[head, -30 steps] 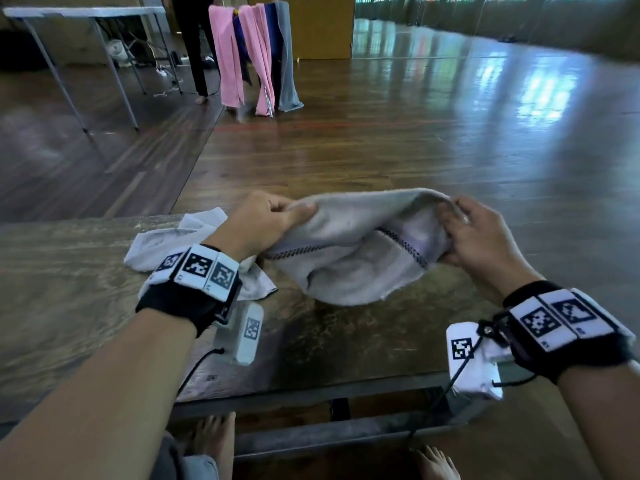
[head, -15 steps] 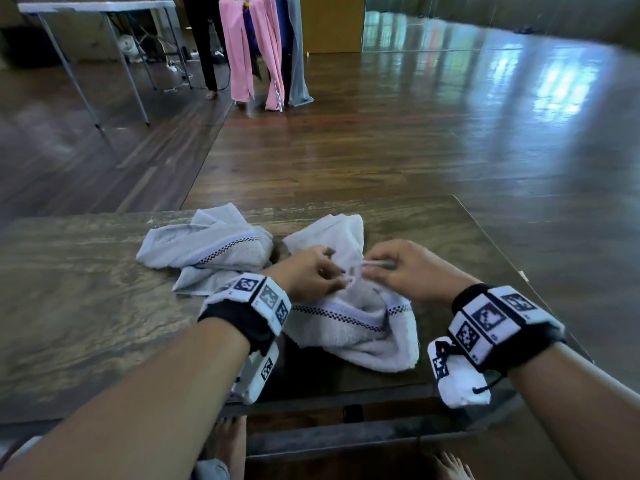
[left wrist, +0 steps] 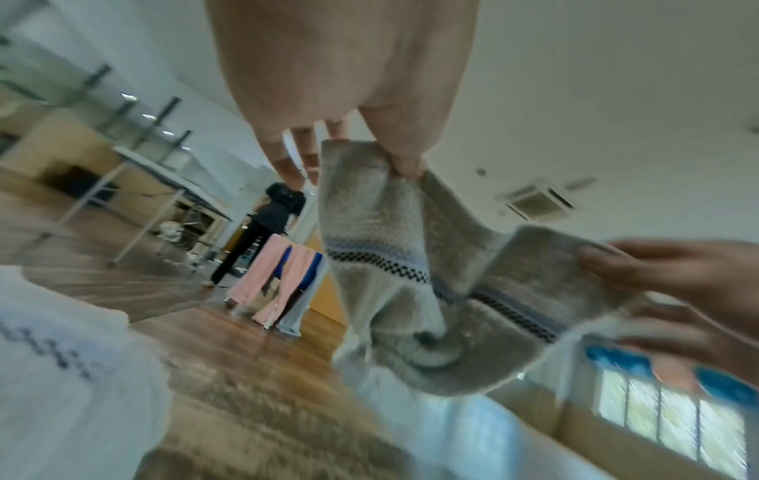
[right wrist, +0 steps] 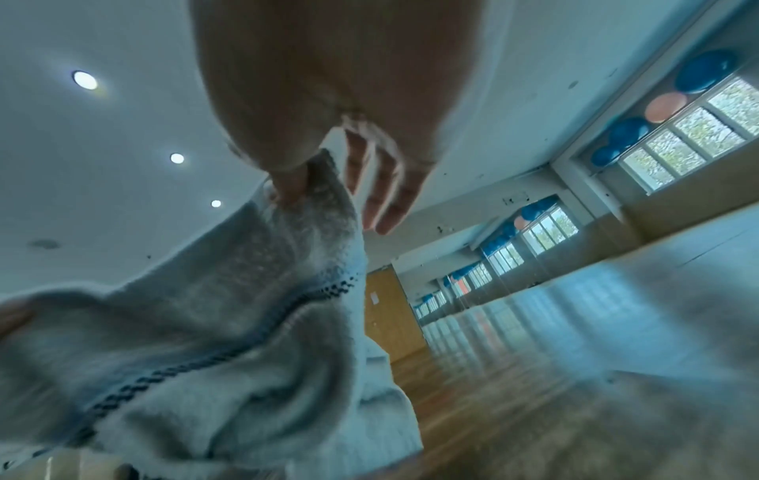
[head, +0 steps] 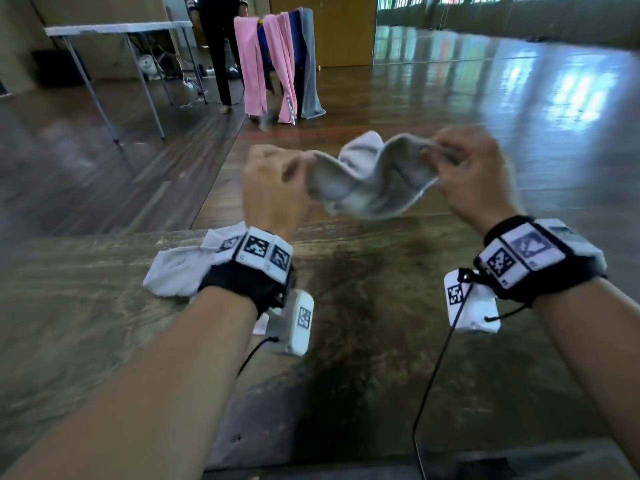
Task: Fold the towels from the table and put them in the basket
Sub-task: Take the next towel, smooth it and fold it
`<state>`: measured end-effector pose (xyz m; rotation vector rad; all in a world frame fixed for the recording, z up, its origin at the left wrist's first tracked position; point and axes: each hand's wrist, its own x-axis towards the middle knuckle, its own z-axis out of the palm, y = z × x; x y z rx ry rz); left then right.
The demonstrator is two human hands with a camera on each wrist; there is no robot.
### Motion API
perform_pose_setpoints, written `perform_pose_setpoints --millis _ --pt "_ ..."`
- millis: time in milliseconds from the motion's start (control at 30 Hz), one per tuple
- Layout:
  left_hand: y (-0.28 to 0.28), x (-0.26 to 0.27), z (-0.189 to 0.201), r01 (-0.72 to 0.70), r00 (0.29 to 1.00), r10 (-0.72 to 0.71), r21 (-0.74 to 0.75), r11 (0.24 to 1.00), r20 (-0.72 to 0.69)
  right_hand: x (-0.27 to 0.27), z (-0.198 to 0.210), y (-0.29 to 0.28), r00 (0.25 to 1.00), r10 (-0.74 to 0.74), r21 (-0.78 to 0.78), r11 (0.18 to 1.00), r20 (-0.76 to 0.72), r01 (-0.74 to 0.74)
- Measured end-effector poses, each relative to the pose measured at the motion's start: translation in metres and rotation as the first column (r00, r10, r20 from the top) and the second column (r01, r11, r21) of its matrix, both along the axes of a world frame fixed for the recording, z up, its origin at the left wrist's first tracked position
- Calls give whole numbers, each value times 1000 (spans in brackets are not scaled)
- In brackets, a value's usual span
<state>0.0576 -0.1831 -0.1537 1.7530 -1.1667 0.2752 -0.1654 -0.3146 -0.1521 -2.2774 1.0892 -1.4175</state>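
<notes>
Towel [head: 372,178] hangs bunched in the air above the table's [head: 381,341] far edge, unfolded. Left of the towel, the left hand [head: 273,188] pinches one corner; right of it, the right hand [head: 474,174] pinches another between thumb and fingers [right wrist: 287,185], the rest loosely spread. A second towel [head: 176,271] lies crumpled, left of the held one. No basket shows; both folds and stowing seem left.

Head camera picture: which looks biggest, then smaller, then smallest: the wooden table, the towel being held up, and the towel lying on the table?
1. Wooden table, biggest by far.
2. Held towel.
3. Lying towel, though the left wrist hides part, so this order is unsure.
</notes>
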Motion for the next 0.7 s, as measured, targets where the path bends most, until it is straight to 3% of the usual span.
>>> perform_pose_setpoints --millis 33,100,167,267,367,467,567,633,700 --pt "0 14 3 -64 998 64 -8 998 -6 -4 4 -8 996 -76 -23 997 42 77" --pt "-2 34 5 -64 997 64 -4 998 -32 -11 6 -17 983 -164 -16 986 85 166" --pt "-7 36 3 34 986 -40 -39 999 -164 -7 3 -20 989 -58 62 997 136 50" --pt "-20 30 2 99 930 -125 -90 991 -347 5 -2 -28 939 59 228 963 338 -142" --pt "-27 30 -1 164 889 -200 -120 979 -412 6 -9 -42 920 96 255 945 381 -205" --pt "-25 25 1 129 940 -183 -198 972 -288 2 -14 -50 928 87 215 961 362 -174" --pt "-18 25 4 110 985 -137 -229 967 -107 0 -20 -46 931 119 51 988 344 -145" --pt "-11 31 -3 90 996 -92 -80 993 -19 -5 -29 -41 935 136 68 984 327 -167" --pt "-1 36 -19 66 998 -64 176 982 -18 -14 -38 -38 992 78 197 976 104 -98"
